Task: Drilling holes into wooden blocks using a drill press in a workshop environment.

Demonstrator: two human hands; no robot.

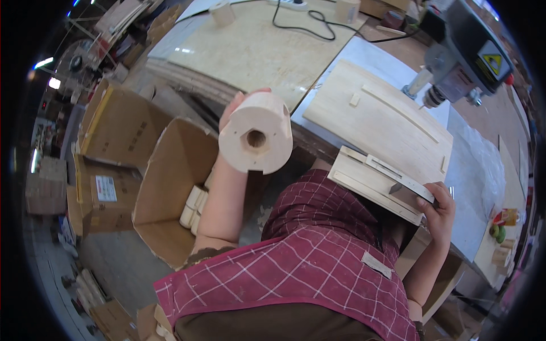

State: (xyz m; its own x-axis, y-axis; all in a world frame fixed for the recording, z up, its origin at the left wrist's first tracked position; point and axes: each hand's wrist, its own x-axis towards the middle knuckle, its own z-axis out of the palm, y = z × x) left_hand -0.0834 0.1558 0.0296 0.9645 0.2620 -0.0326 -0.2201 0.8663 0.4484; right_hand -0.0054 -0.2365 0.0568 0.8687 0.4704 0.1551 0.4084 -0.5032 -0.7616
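Note:
My left hand (pixel 234 108) grips a pale wooden cylinder (pixel 233 145) from behind, raised over the box at the left. Its end face points up at me, with a hexagonal recess, a round hole in the centre and a notch at the rim. My right hand (pixel 441 209) is closed at the end of a narrow pale bar (pixel 418 189) with a dark slot. A small dark pointed piece sticks out from that bar. Under the bar is a small wooden board (pixel 364 184) with raised strips, at the table edge above my lap. Some right fingers are hidden.
A larger wooden board (pixel 341 94) with strips lies under a drill press (pixel 463 62). Wooden cylinders (pixel 222 14) and a black cable (pixel 324 35) are on the far table. At the left, an open cardboard box (pixel 165 182) holds several wooden pieces. Plastic film (pixel 480 159) lies at right.

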